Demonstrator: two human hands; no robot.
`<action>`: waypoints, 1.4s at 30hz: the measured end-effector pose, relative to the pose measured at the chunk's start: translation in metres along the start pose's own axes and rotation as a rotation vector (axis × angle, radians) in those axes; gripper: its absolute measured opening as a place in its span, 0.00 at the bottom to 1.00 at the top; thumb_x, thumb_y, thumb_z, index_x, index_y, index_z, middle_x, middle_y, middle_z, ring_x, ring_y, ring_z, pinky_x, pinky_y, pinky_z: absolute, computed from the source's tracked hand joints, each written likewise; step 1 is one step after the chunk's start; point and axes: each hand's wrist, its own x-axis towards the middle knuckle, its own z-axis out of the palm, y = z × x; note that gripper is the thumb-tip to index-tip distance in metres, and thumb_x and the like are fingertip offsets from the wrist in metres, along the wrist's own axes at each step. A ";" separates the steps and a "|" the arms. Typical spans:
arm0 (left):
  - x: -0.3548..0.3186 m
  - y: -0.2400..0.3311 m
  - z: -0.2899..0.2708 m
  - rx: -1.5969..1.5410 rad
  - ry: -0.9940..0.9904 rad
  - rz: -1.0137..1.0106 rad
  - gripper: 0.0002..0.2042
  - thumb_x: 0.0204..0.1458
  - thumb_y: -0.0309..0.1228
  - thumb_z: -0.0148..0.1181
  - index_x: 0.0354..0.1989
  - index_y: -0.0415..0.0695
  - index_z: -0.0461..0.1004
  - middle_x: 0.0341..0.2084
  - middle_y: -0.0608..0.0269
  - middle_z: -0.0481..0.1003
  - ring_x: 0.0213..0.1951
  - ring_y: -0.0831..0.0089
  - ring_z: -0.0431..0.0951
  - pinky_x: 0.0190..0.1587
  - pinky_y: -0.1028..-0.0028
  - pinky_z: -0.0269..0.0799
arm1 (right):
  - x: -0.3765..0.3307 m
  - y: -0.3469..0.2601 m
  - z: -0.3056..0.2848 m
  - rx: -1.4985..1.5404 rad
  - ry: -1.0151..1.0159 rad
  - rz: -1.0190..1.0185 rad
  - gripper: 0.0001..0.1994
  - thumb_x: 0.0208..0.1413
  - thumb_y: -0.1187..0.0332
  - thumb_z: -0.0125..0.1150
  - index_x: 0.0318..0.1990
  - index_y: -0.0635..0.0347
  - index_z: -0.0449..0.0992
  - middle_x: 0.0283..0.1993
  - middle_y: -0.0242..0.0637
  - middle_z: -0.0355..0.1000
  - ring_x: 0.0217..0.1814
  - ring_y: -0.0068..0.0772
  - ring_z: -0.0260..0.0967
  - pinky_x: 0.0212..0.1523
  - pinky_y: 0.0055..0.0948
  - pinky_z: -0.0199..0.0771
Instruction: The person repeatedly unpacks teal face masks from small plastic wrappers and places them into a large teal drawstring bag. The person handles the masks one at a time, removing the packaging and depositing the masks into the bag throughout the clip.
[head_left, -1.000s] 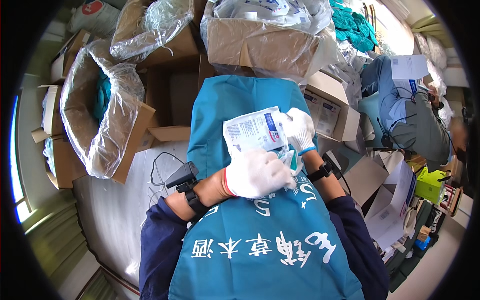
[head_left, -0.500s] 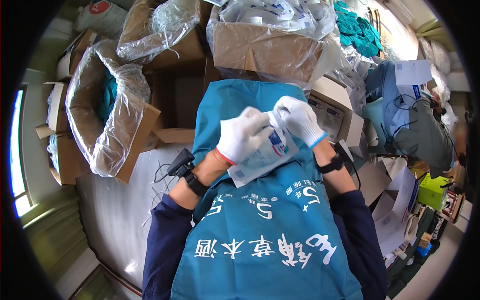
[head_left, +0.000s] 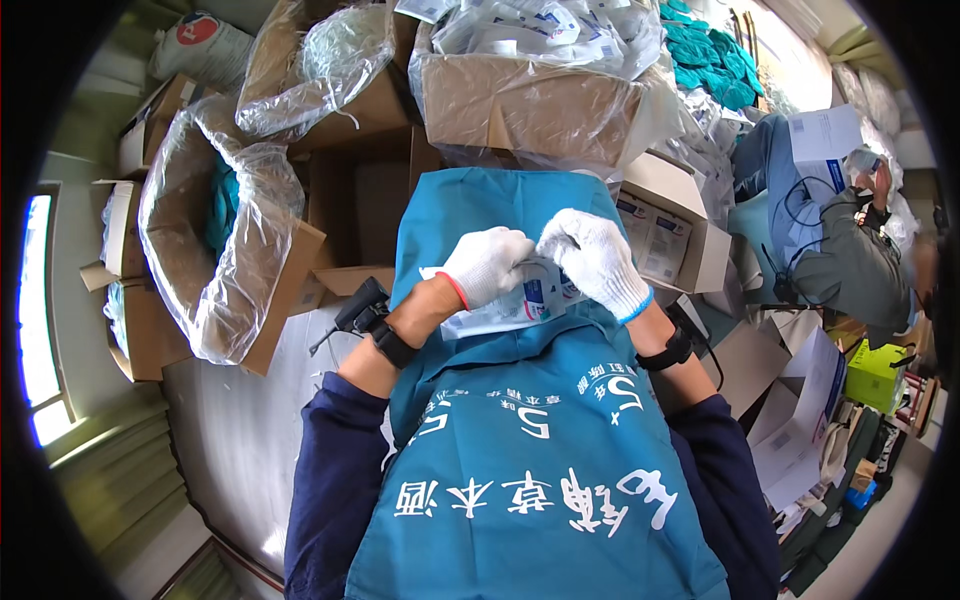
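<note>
Both my hands wear white knit gloves and meet over a blue apron spread across my lap. My left hand grips the upper left part of a flat white and blue sealed packet. My right hand pinches the same packet at its top right edge. The packet lies tilted under the two hands, mostly hidden by them. A black band sits on each wrist.
Cardboard boxes lined with clear plastic stand around: one at the left with teal items, one ahead full of white packets. A small open box is at my right. Another person sits at the far right holding white paper.
The packet was held flat and higher under my left palm. Both hands have since come together at its top edge, with the packet now lower and tilted.
</note>
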 end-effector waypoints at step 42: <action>-0.041 0.021 -0.011 -0.593 0.238 -0.299 0.14 0.59 0.36 0.65 0.47 0.40 0.78 0.30 0.61 0.80 0.33 0.79 0.76 0.41 0.75 0.75 | -0.004 -0.027 0.016 -0.307 0.268 -0.399 0.12 0.46 0.68 0.70 0.40 0.52 0.80 0.37 0.35 0.77 0.37 0.43 0.75 0.42 0.37 0.75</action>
